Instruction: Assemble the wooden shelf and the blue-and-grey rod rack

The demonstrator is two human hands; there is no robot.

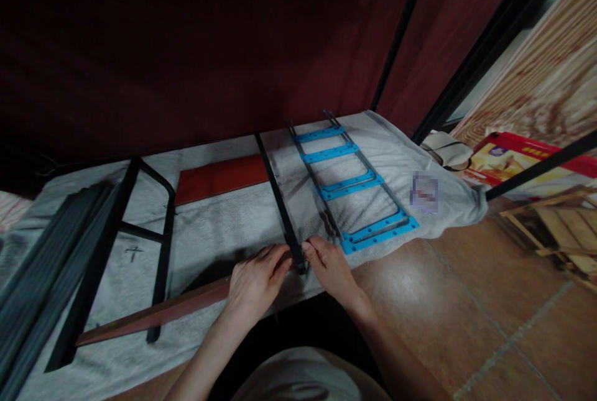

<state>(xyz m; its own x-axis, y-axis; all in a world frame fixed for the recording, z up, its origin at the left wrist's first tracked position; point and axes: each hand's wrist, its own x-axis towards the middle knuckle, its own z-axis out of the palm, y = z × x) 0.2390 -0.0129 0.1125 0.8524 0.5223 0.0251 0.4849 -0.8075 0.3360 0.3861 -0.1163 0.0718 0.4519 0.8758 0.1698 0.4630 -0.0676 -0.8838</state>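
A black metal bar [276,193] runs across the light cloth from the back edge to the near edge. At its near end, my left hand [259,276] is closed around the end of a narrow reddish-brown board [186,308], with fingertips against the bar. On the other side of the bar, my right hand [330,264] has its thumb and fingers pinched together by the bar's end; whatever they hold is hidden. The board's far left end meets a black metal frame [161,258] with a crossbar. Behind, a second reddish-brown panel [221,178] spans between frame and bar.
To the right lies a ladder-like set of blue brackets [352,186] on thin dark rods. Dark grey slats [56,258] are piled at the left, near a small metal tool [134,253]. A wooden rack [559,233] and a red-yellow box [527,161] stand beyond the cloth.
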